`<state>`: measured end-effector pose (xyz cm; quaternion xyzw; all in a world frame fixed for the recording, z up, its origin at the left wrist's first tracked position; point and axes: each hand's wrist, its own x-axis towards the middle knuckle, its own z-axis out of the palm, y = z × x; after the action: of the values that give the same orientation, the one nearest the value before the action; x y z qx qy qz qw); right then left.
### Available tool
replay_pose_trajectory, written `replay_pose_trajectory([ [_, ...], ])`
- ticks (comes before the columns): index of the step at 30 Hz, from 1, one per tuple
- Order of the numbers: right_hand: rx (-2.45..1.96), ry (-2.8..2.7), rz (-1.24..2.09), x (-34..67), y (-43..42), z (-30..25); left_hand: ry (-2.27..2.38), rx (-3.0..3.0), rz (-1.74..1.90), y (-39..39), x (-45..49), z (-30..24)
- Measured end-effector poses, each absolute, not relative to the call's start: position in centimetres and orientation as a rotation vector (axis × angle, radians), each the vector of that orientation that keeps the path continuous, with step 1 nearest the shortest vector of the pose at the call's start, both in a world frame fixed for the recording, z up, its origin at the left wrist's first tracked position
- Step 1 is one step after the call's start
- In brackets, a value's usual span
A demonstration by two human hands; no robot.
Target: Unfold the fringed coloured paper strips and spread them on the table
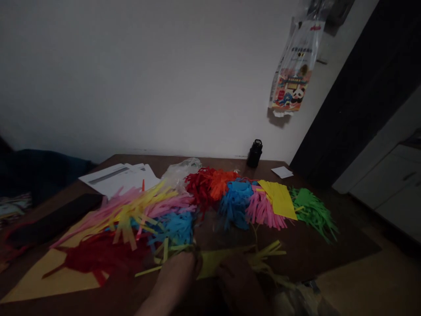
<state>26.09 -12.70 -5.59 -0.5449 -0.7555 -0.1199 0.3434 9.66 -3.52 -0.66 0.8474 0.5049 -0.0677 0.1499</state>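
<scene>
A yellow fringed paper strip (210,263) lies low over the near side of the table, its cut ends spreading out at both sides. My left hand (180,267) is closed on its left part. Towards its right part, my right hand (235,273) is also closed on the paper. Dim light and blur hide most of the fingertips. Just beyond my hands are blue fringed paper (177,226) and red fringed paper (105,254). Yellow fringe (131,215) and pink fringe (173,205) lie across the pile on the left.
Across the table (342,245) sit dark red (200,184), orange (222,182), blue (235,202), pink (263,208) and green (312,208) tassels. A yellow sheet (279,199), white papers (121,177), a clear plastic bag (180,173), a black bottle (255,153) and a dark case (55,219) surround them.
</scene>
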Motion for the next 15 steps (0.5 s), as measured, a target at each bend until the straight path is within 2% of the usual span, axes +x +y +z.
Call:
replay_pose_trajectory([
  [2, -1.402, -1.998, -0.271, 25.6, -12.9, -5.8, 1.452, 2.443, -0.187, -3.3, 9.4, -0.7],
  [8, -1.433, -2.022, -0.506, 25.5, -12.2, -7.3, 1.589, 2.422, -0.162, -1.3, 6.0, 1.7],
  [11, -1.473, -2.015, -0.503, 25.7, -11.8, -8.2, 1.699, 2.396, -0.059, -1.7, 4.4, 3.0],
  [15, -1.52, -2.008, -0.425, 25.8, -11.9, -8.5, 1.268, 2.45, 0.068, -4.2, 5.4, 2.1],
])
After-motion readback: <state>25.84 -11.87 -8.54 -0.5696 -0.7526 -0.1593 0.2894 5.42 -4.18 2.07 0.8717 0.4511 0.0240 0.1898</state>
